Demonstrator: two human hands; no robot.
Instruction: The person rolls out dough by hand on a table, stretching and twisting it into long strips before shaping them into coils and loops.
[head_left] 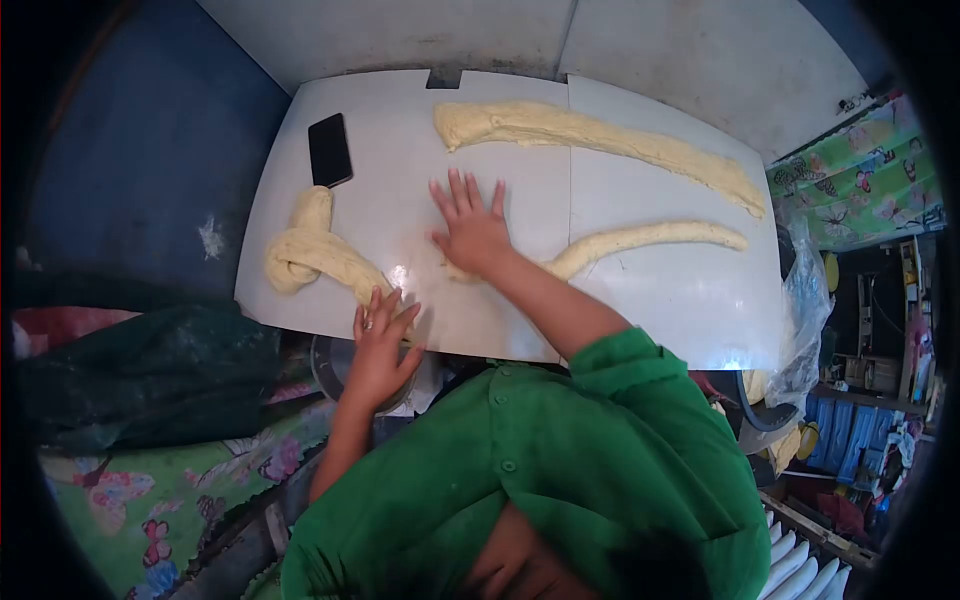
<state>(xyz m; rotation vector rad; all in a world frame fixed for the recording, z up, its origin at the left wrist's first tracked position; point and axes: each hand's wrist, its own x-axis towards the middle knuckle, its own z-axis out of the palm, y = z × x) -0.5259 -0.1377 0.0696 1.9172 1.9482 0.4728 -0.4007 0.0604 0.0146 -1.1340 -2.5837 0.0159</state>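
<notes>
On the white tabletop (400, 130) lie pale yellow pieces of dough. My left hand (380, 340), with a ring on one finger, rests with spread fingers on the lower end of a folded dough piece (330, 255) at the table's left front. Near the middle, my right hand (472, 228) is palm down with its fingers spread, over one end of a thin dough rope (650, 235). That rope curves out to the right beyond my forearm. A longer, thicker dough strip (600, 135) lies along the back of the table.
A black phone (330, 150) lies at the table's back left. Walls stand behind and to the left. Clear plastic (803, 310) hangs at the right edge, near a dark-rimmed container (765, 415). Dark cloth (150, 370) is at the left.
</notes>
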